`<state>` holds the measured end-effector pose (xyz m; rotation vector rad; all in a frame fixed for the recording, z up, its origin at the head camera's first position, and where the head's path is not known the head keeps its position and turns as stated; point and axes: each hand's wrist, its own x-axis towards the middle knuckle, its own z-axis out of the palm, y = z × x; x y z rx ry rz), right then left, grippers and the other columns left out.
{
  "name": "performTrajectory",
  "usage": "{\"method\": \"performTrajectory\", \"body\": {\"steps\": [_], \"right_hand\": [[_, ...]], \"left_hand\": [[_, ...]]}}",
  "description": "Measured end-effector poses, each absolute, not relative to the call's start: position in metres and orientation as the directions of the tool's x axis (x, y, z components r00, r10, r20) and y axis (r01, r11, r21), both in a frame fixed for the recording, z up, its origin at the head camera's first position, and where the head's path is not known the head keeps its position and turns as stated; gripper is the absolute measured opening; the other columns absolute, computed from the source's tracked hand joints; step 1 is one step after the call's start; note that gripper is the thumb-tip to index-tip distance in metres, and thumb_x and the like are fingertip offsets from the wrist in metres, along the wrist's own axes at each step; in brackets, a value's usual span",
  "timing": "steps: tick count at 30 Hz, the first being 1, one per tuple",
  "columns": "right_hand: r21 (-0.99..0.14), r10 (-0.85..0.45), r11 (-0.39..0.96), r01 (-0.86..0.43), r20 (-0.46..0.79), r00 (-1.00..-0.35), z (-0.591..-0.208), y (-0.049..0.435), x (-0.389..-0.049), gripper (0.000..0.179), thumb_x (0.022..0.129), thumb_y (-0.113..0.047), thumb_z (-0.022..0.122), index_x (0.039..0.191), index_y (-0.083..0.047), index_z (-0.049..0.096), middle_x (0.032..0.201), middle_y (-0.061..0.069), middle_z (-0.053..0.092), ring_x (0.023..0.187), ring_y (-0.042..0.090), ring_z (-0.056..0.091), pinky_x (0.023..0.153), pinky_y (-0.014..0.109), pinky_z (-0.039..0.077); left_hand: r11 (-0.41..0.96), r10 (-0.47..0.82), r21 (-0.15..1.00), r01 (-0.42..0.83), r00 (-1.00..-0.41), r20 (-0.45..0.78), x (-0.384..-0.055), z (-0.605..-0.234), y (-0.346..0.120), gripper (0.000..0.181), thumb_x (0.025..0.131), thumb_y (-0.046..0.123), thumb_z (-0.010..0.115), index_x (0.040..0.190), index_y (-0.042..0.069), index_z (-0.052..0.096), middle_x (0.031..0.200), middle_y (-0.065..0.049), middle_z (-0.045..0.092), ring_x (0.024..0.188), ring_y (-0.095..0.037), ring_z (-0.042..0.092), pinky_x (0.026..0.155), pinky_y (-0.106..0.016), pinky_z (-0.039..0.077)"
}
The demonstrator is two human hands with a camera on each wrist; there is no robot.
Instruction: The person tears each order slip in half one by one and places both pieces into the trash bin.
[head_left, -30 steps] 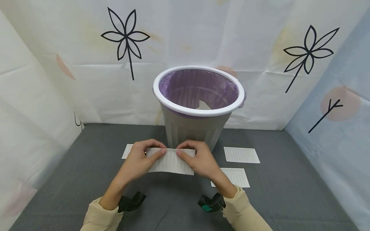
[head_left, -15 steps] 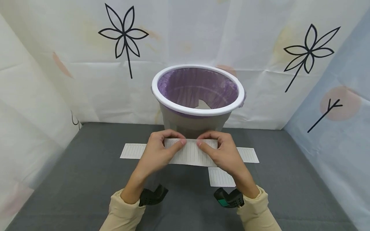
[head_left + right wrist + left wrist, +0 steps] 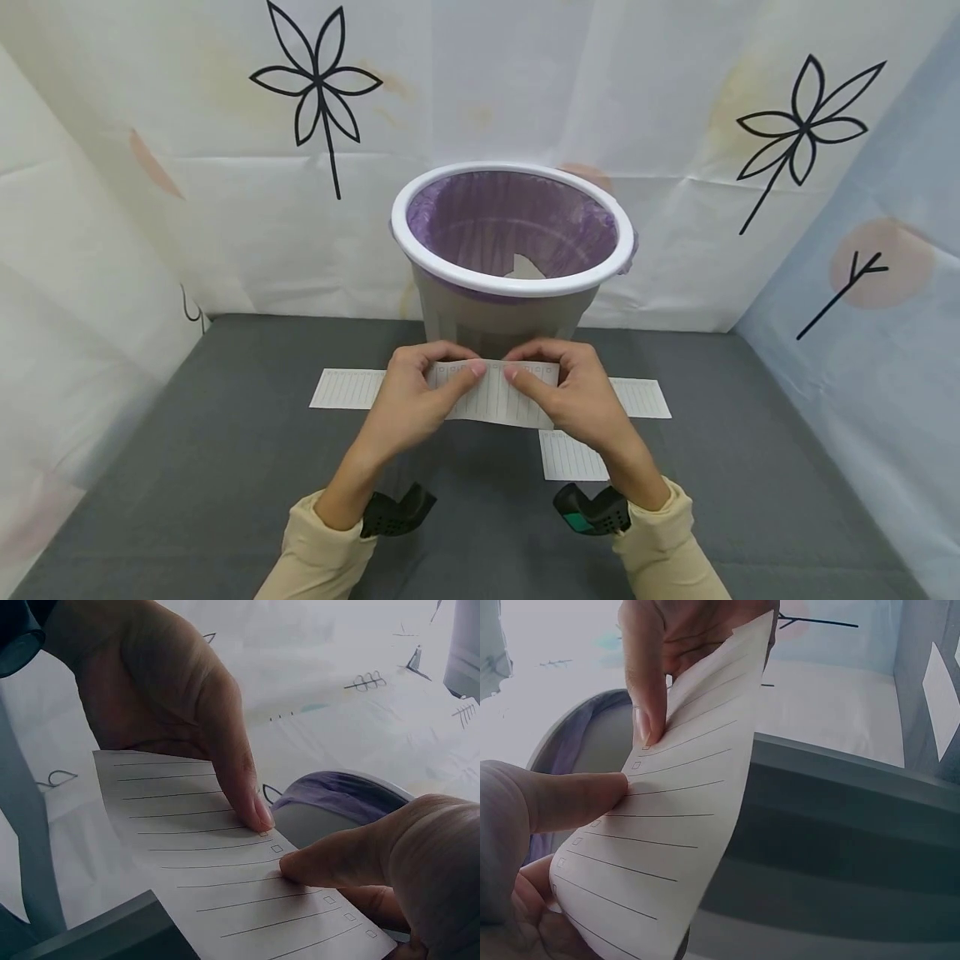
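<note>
A lined paper slip (image 3: 495, 398) with a row of small checkboxes along its upper edge is held up in front of the bin. My left hand (image 3: 414, 398) pinches that edge between thumb and fingers, left of its middle. On the right of the middle, my right hand (image 3: 577, 398) pinches the same edge. Both thumbs lie on the lined face, close together but apart; most fingertips are hidden behind the slip. In the left wrist view the paper slip (image 3: 667, 802) looks whole and slightly bowed.
Behind the hands stands a grey bin (image 3: 495, 312) with a white rim and purple liner (image 3: 517, 212); a pale patch shows inside. On the grey table lie lined slips: one at left (image 3: 345, 389), one at right (image 3: 641, 398), another nearer slip (image 3: 573, 457). Patterned cloth (image 3: 480, 83) hangs behind.
Both hands carried the slip rightward and slightly up between the first two frames, bringing it in front of the bin. Since then they have stayed almost still, the thumbs slightly closer together.
</note>
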<state>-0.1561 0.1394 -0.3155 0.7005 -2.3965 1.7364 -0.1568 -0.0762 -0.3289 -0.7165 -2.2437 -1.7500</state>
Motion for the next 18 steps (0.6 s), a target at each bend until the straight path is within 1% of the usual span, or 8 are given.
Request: {"method": "performTrajectory", "body": {"steps": [8,12,18], "right_hand": [[-0.831,-0.297,0.285,-0.477,0.397,-0.868,-0.3164,0.1377,-0.1558,0.005,0.093,-0.011,0.074,0.096,-0.01,0.078,0.092,-0.001,0.074,0.086,0.018,0.066,0.075,0.032,0.053],[-0.802,-0.281,0.316,-0.508,0.432,-0.857,-0.3177,0.1368,-0.1565,0.004,0.092,-0.011,0.076,0.095,-0.011,0.078,0.092,-0.004,0.075,0.088,0.015,0.067,0.076,0.031,0.052],[-0.782,-0.267,0.342,-0.521,0.451,-0.852,-0.32,0.1362,-0.1585,0.005,0.09,-0.011,0.078,0.095,-0.011,0.079,0.092,-0.006,0.075,0.089,0.014,0.068,0.077,0.031,0.052]], "left_hand": [[0.185,0.249,0.829,0.527,-0.841,0.48,-0.156,-0.3294,-0.0754,0.011,0.095,0.013,0.073,0.099,0.004,0.078,0.096,-0.002,0.076,0.093,-0.017,0.068,0.081,-0.034,0.053],[0.192,0.25,0.827,0.529,-0.841,0.48,-0.1557,-0.3297,-0.075,0.012,0.096,0.013,0.072,0.1,0.004,0.079,0.098,-0.002,0.076,0.095,-0.017,0.068,0.082,-0.034,0.053],[0.198,0.247,0.833,0.517,-0.848,0.469,-0.1549,-0.3301,-0.0743,0.012,0.096,0.014,0.072,0.1,0.004,0.079,0.098,-0.002,0.076,0.095,-0.017,0.068,0.083,-0.035,0.053]]}}
